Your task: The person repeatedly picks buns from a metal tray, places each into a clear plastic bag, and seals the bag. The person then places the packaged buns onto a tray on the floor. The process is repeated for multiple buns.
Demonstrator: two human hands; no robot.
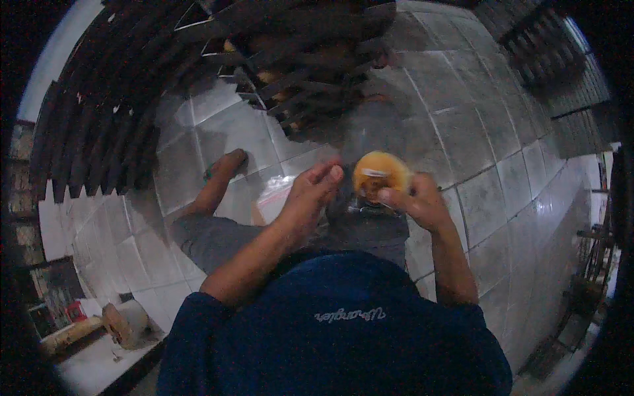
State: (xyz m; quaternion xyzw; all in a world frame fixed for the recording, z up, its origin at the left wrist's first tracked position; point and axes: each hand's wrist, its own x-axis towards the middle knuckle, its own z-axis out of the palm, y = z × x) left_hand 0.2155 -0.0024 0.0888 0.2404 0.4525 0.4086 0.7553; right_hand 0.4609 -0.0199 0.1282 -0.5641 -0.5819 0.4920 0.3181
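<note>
In my right hand is a round yellow-orange roll, which looks like a roll of tape. The thumb presses on its near face, and the fingers go behind its right side. My left hand is raised just left of the roll, apart from it. Its thumb and fingertips come together in a pinch, and whatever they hold is too blurred to make out. Beside the left forearm, a clear plastic bag with a pink-red edge lies by my grey-clad thigh.
Dark slatted racks or stacks rise at the far left, and more dark frames stand ahead. Grey tiles cover the floor. At the lower left, a large roll lies on a white surface. A metal shutter is far right.
</note>
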